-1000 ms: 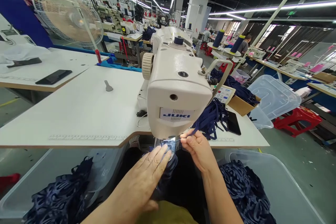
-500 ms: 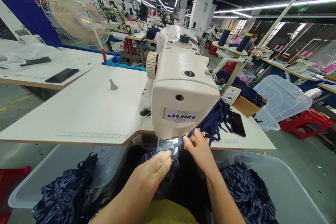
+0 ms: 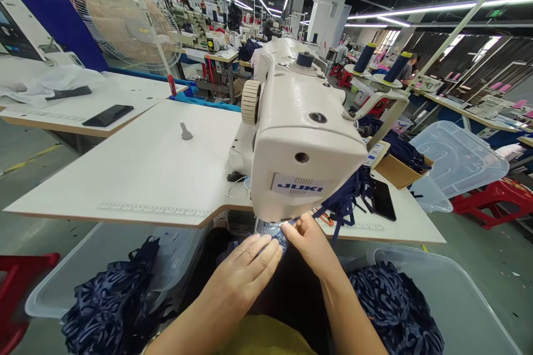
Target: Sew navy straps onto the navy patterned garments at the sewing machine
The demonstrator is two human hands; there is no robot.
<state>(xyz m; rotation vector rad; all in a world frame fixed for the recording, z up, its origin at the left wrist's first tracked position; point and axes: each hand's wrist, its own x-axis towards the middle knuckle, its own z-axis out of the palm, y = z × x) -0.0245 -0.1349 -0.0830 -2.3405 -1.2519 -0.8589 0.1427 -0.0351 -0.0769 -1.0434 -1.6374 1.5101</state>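
Note:
A white JUKI sewing machine (image 3: 310, 141) stands in front of me, its head hiding most of the needle area. Under it, a piece of navy patterned fabric (image 3: 280, 238) lies at the machine's narrow bed. My left hand (image 3: 245, 269) presses it from the left, fingers together. On the right side my right hand (image 3: 310, 244) is closed, thumb and forefinger pinching at the fabric's edge, where a navy strap runs in; the machine head partly covers this grip. More navy straps (image 3: 347, 194) are heaped on the table beside the right hand.
Clear plastic bins with navy patterned pieces stand below at left (image 3: 112, 299) and right (image 3: 395, 305). The white table (image 3: 166, 177) carries a small grey metal piece (image 3: 185, 132). A black phone (image 3: 383, 199) and orange-handled scissors (image 3: 325, 217) lie at right, near a cardboard box (image 3: 402, 169).
My right hand has moved in toward the left hand and now sits lower, beside the fabric. The strap stretch visible between hand and machine is mostly covered. The view has shifted slightly.

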